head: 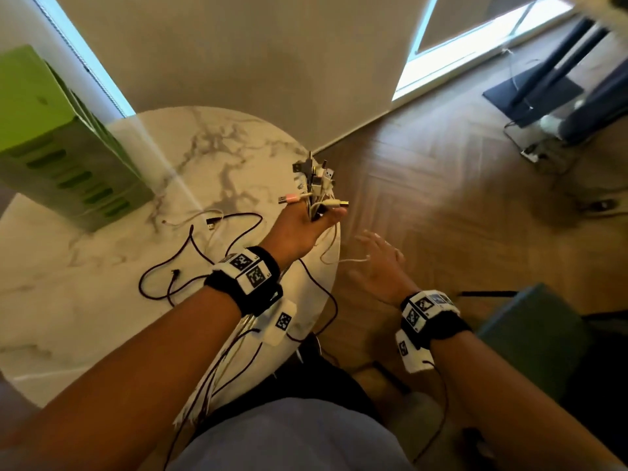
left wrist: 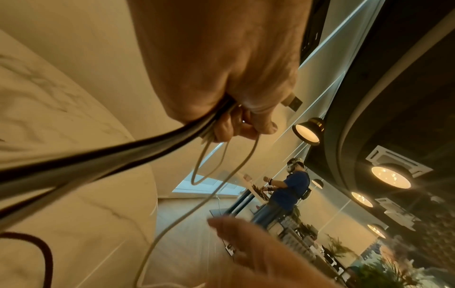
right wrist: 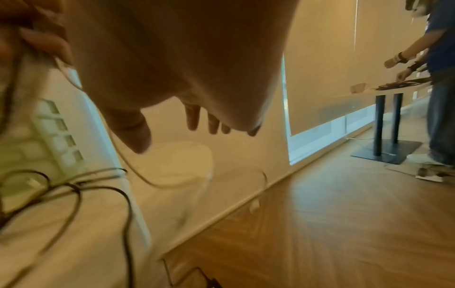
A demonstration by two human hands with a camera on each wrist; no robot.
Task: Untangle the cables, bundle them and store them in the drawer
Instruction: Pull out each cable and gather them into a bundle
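My left hand (head: 306, 226) grips a bunch of cables (head: 317, 188) at the round marble table's (head: 85, 294) right edge, their USB plug ends sticking up above the fist. In the left wrist view the fingers (left wrist: 246, 124) curl round dark and white cords (left wrist: 123, 155) that trail back under the wrist. Loose dark cables (head: 190, 263) and a white one (head: 190, 219) lie spread on the tabletop. My right hand (head: 377, 263) hovers beyond the table edge, over the floor, fingers (right wrist: 192, 118) spread and holding nothing; a white cord loop (head: 353, 260) hangs beside it.
A green drawer unit (head: 57, 158) with slotted drawer fronts stands at the table's back left. Wooden floor (head: 458, 205) lies to the right, with a teal seat (head: 533, 334) near my right forearm. Another person (right wrist: 440, 97) works at a black-legged table (right wrist: 387, 120) farther off.
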